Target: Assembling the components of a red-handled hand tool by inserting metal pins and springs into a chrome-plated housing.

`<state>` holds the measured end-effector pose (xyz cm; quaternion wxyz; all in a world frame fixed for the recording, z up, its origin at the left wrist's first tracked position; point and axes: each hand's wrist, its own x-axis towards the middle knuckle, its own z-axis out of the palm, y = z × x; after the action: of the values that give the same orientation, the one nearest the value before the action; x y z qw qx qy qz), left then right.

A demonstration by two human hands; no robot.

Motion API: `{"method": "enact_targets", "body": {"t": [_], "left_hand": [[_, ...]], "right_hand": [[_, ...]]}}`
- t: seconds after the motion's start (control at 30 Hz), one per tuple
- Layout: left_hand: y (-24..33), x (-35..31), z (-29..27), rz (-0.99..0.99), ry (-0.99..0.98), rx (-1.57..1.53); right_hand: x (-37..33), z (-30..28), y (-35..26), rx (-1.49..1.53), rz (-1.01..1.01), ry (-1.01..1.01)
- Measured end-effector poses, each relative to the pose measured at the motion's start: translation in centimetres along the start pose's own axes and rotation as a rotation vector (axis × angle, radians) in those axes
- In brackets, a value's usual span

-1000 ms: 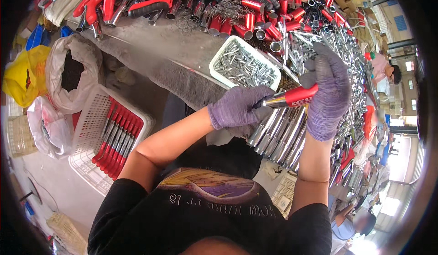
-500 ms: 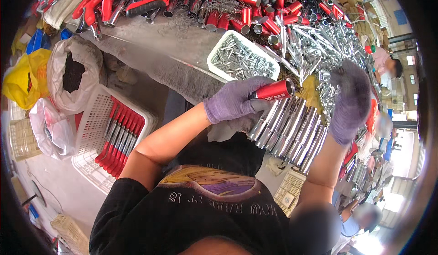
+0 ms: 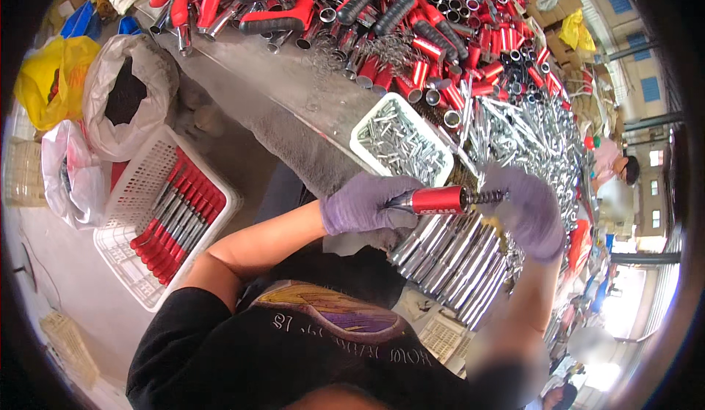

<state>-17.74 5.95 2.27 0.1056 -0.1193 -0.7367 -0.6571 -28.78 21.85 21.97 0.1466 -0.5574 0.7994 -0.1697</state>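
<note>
Gripping a red-and-chrome tube [image 3: 439, 200] toward three o'clock from centre with the left hand [image 3: 369, 204], and pinching a dark spring [image 3: 485, 196] at the tube's three-o'clock mouth with the right hand [image 3: 526, 213].

Below the white tub [image 3: 369, 121], the left hand [image 3: 371, 204] is holding a red tube [image 3: 438, 201]. Right of and below the tub, the right hand [image 3: 523, 210] is holding a spring [image 3: 485, 197] at the tube's end. Shiny rods [image 3: 449, 262] are lying farther below the tub.

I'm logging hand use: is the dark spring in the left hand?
No, the left hand grips the red tube, while the right hand holds the dark spring.
</note>
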Motion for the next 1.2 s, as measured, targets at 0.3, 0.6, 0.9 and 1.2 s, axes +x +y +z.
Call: {"method": "enact_targets", "body": {"t": [0.3, 0.6, 0.9, 1.2], "left_hand": [[-1.7, -0.2, -2.1, 0.127, 0.113, 0.15], [-1.9, 0.5, -2.3, 0.12, 0.066, 0.069], [-0.9, 0.5, -2.1, -0.011, 0.018, 0.049], [-1.1, 0.6, -0.9, 0.01, -0.077, 0.154]], "right_hand": [[25.9, 4.2, 13.5, -0.749, 0.383, 0.083], [22.7, -1.5, 17.2, -0.11, 0.2, 0.181], [-1.9, -5.8, 3.9, 0.025, 0.059, 0.202], [-4.7, -3.3, 0.4, -0.223, -0.125, 0.06]]}}
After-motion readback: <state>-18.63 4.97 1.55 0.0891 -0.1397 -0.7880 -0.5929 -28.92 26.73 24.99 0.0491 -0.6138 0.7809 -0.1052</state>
